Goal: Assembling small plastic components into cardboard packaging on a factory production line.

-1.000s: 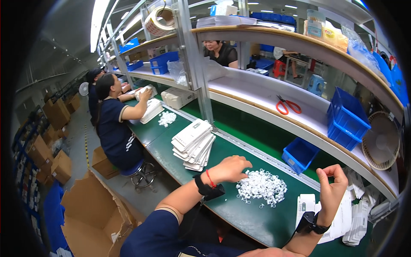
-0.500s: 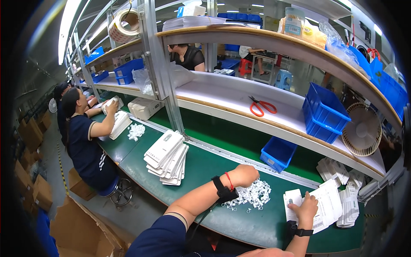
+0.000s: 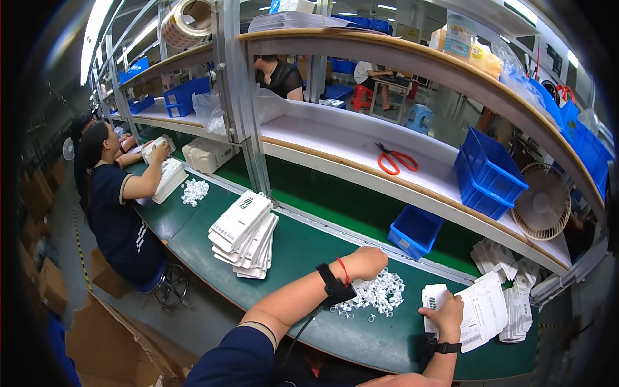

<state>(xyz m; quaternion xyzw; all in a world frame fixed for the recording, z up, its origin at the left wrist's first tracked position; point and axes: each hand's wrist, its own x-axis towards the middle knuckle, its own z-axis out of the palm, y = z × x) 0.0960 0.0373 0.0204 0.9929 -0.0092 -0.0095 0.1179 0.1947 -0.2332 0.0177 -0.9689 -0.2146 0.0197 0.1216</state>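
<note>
Right hand [image 3: 443, 314] now on white card [image 3: 433, 298] (earlier raised); left hand [image 3: 367, 261] unchanged.

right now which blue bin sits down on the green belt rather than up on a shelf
The small open blue bin beyond the left hand. It stands alone on the green surface; the stacked blue bins sit on the white shelf above.

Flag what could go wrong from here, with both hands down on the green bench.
The left hand rests closed on the pile of small white plastic clips; a few lie loose toward the near edge, so a sweep could knock them off the green bench. The right hand presses a white flat part beside overlapping paper sheets, which could slide or lift along with it.
</note>
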